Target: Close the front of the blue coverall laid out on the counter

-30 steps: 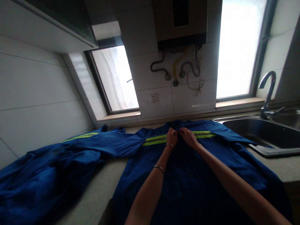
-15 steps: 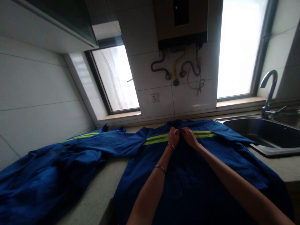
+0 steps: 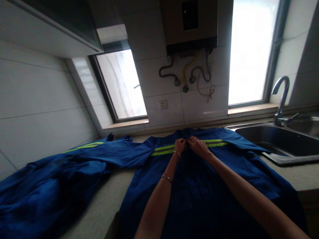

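A blue work jacket (image 3: pixel 159 179) with a yellow-green reflective stripe across the chest lies spread on the counter, its collar toward the wall. My left hand (image 3: pixel 180 145) pinches the front of the jacket near the collar, at the level of the stripe. Right beside it, my right hand (image 3: pixel 197 146) is closed on the same front edge, its fingertips nearly touching the left ones. Any button between the fingers is too small and dark to make out. A bracelet circles my left wrist and another sits on the forearm.
More blue clothing (image 3: pixel 54 179) with a similar stripe is heaped on the left of the counter (image 3: pixel 109 196). A sink (image 3: pixel 269 137) with a curved faucet (image 3: pixel 281 99) is at the right. A water heater (image 3: pixel 189 26) with hoses hangs on the tiled wall above a socket (image 3: pixel 163 104).
Both hands remain at the jacket front. My left hand has shifted slightly left and down, and the right hand's fingers have changed position a little. The view has turned slightly.
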Motion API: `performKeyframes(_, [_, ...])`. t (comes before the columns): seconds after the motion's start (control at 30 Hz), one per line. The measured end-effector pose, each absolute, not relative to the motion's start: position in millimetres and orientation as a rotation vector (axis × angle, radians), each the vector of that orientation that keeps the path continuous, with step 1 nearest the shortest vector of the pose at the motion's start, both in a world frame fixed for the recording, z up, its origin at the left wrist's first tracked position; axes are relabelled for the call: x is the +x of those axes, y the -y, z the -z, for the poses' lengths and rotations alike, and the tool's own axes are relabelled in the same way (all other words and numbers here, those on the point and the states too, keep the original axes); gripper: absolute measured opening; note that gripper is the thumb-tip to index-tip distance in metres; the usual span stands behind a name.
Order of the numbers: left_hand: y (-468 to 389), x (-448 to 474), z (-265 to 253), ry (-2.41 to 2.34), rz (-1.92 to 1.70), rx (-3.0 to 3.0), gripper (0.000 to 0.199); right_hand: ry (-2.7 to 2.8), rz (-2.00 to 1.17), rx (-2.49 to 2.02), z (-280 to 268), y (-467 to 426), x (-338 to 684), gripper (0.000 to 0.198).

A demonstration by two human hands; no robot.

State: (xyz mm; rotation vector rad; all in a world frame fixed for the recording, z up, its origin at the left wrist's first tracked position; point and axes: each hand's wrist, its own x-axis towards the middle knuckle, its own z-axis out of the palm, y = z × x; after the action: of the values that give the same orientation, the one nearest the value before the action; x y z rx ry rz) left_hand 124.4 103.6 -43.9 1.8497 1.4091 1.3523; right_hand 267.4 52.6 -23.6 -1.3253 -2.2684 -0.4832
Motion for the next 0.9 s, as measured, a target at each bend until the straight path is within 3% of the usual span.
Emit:
performKeyframes(0.33, [-104.6, 124.3, 40.8, -1.373, -1.362, 1.822, 0.023, 2.195, 0.601, -1.413, 26.8, -52.6, 263.2, 0.025])
performKeyframes(0.9, [-101.8, 123.4, 45.0, -1.395, -1.327, 1.79, 0.025, 2.206, 0.457, -1.259, 24.2, -60.0, 268.6, 0.017])
